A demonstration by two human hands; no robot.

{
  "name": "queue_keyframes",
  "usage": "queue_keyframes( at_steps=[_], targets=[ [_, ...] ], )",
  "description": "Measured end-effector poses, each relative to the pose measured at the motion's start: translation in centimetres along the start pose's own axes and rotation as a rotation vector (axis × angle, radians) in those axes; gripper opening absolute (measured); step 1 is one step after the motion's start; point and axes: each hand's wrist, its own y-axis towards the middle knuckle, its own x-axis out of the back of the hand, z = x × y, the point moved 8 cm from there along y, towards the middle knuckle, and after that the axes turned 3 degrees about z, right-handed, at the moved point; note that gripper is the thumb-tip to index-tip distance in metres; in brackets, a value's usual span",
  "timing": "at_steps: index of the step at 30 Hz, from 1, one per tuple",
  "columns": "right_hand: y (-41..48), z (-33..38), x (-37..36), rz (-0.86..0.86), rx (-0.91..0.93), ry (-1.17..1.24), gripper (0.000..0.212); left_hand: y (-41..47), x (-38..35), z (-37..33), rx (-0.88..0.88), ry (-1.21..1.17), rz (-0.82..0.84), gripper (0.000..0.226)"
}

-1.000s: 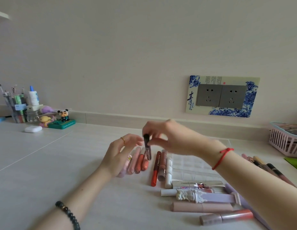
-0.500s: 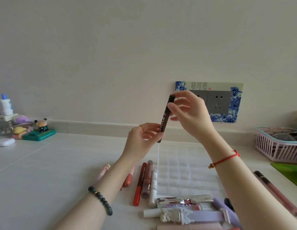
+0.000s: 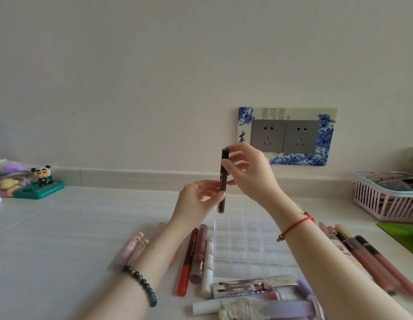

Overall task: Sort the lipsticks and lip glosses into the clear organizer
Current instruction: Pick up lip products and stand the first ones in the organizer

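Note:
A slim dark brown lip gloss tube (image 3: pixel 223 181) stands upright in the air above the clear organizer (image 3: pixel 247 239). My right hand (image 3: pixel 249 172) pinches its upper half. My left hand (image 3: pixel 198 202) holds its lower half with the fingertips. The organizer is a transparent grid of square cells on the table, partly hidden by my right forearm. Left of it lie a red lip pencil (image 3: pixel 188 262), a brown gloss (image 3: pixel 199 255) and a white tube (image 3: pixel 207 266). Several long pink glosses (image 3: pixel 376 262) lie to its right.
More tubes and a silver lipstick box (image 3: pixel 251 288) lie near the front edge. Pink tubes (image 3: pixel 131 247) rest beside my left forearm. A pink basket (image 3: pixel 388 197) stands at the right, a panda figurine (image 3: pixel 42 175) at the left, wall sockets (image 3: pixel 285 136) behind.
Both hands lifted the dark tube from the row on the table. It went from tilted to upright, and its lower end has come down toward the organizer's far left corner.

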Motion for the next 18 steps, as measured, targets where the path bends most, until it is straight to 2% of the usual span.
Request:
queue_keyframes(
  at_steps=[18],
  targets=[
    [-0.3,-1.9,-0.7,0.189,-0.1,0.041,0.023,-0.1,-0.6,1.4,0.044,-0.017,0.06,0.015]
  ],
)
